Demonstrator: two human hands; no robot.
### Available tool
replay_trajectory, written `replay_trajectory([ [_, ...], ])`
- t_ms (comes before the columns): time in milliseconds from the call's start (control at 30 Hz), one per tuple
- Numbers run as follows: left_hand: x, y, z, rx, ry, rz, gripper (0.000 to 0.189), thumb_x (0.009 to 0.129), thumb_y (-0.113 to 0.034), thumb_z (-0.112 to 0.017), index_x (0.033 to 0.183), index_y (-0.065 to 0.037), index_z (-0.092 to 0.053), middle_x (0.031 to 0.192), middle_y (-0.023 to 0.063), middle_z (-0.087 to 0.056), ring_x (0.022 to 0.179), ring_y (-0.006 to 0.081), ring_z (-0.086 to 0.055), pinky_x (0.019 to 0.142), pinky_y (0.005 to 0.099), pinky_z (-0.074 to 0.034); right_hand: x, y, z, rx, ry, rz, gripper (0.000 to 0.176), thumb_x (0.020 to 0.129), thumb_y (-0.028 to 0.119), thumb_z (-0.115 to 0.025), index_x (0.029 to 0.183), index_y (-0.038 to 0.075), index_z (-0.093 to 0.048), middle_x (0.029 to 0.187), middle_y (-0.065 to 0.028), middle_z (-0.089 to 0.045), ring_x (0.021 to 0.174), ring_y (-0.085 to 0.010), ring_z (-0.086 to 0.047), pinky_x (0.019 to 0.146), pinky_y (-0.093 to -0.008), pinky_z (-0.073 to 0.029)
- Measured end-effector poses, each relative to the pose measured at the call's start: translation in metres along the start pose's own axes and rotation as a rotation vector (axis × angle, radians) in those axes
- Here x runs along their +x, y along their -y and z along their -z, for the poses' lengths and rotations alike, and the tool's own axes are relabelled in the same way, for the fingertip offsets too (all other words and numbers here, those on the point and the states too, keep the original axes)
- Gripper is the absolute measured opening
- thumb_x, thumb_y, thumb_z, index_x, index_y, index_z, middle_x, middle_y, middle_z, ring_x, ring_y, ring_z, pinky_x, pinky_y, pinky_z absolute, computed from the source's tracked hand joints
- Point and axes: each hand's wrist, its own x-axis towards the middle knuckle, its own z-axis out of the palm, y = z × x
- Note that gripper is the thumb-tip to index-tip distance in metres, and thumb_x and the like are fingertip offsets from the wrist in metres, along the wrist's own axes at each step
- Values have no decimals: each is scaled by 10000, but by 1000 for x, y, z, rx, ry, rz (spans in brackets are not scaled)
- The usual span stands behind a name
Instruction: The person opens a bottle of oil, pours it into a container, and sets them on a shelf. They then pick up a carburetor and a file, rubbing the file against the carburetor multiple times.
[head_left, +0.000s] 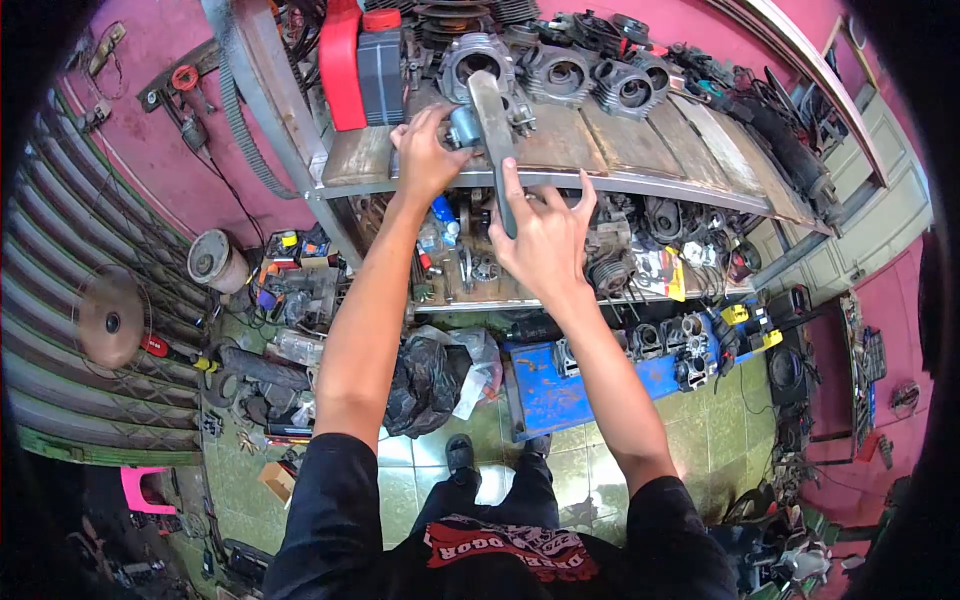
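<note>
My left hand (430,152) is at the front of the upper wooden shelf (620,140), its thumb and fingers around a small blue-grey cylinder (464,127). A long flat metal bar (492,130) slants across the shelf edge, its wide upper end beside the cylinder and in front of a round metal engine part (476,62). My right hand (545,240) holds the bar's lower end between thumb and index finger, the other fingers raised apart. Finned metal cylinder parts (556,75) stand to the right of the bar.
A red and black container (343,65) stands left of my left hand. Metal parts fill the lower shelf. Below are a blue bench (545,390) bearing engine parts and a black plastic bag (425,385). A fan (112,322) is at the left.
</note>
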Motion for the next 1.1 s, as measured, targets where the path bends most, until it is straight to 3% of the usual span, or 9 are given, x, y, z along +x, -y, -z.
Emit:
replay_trajectory([
  [200,-4,-3,-3,33,-80,-33,689,549,-168,-894,1196,-82,-674,1284,121,-667,1247,271,-595,996,449,-349,27,14,-12,-26,82,-25,696,809,244,-718,1460,90,-529,780,-87,-733,892,-286,-693,1115,-655,-232],
  [267,-3,1,-3,9,-76,-40,662,566,-162,-859,1192,-54,-672,1300,136,-661,1255,271,-590,1005,452,-337,-5,19,-16,33,-36,-14,715,790,238,-727,1465,94,-541,729,-82,-721,886,-277,-698,1136,-653,-211],
  [400,-3,-1,-2,-2,-85,-39,644,563,-159,-844,1176,-50,-677,1318,151,-655,1296,269,-572,1018,471,-320,3,23,-18,-16,-7,-92,708,791,256,-734,1458,103,-554,726,-93,-723,905,-269,-703,1170,-653,-167],
  [600,-4,3,-6,-16,-116,-64,609,555,-159,-842,1137,-62,-691,1292,145,-671,1381,238,-520,1023,471,-303,-5,27,-16,-62,-60,-46,703,800,255,-734,1459,95,-549,763,-112,-740,1039,-283,-709,1189,-658,-142],
  [667,0,3,-4,1,-118,-63,600,558,-157,-838,1132,-65,-693,1278,142,-677,1393,232,-510,1023,470,-297,-23,28,-10,3,65,-58,700,806,250,-732,1463,95,-544,775,-124,-744,1104,-288,-697,1194,-662,-134],
  [733,-4,-4,-2,1,-98,-29,576,568,-141,-820,1126,-67,-697,1241,139,-692,1381,231,-523,1018,464,-292,1,27,-19,12,-108,-58,682,795,250,-740,1433,79,-574,898,-180,-741,984,-303,-716,1191,-657,-159],
  [800,-3,-6,-3,4,-129,-39,555,579,-137,-811,1118,-65,-700,1216,143,-698,1369,235,-533,1012,462,-293,19,31,-25,4,-91,-112,661,784,250,-754,1401,66,-604,939,-203,-733,905,-313,-723,1190,-648,-174],
  [1000,-1,11,-12,43,-168,-82,554,588,-187,-840,1111,-64,-703,1235,157,-694,1346,237,-553,1005,465,-296,-16,45,-26,38,-114,-81,678,767,241,-773,1399,65,-601,908,-207,-735,879,-314,-732,1183,-630,-195],
  [1100,-4,-5,-3,-15,-139,-48,481,638,-146,-810,1098,-53,-706,1303,178,-671,1344,239,-555,1008,461,-299,20,41,-36,1,-128,-158,714,772,232,-767,1436,78,-554,908,-178,-742,875,-305,-730,1158,-627,-228],
])
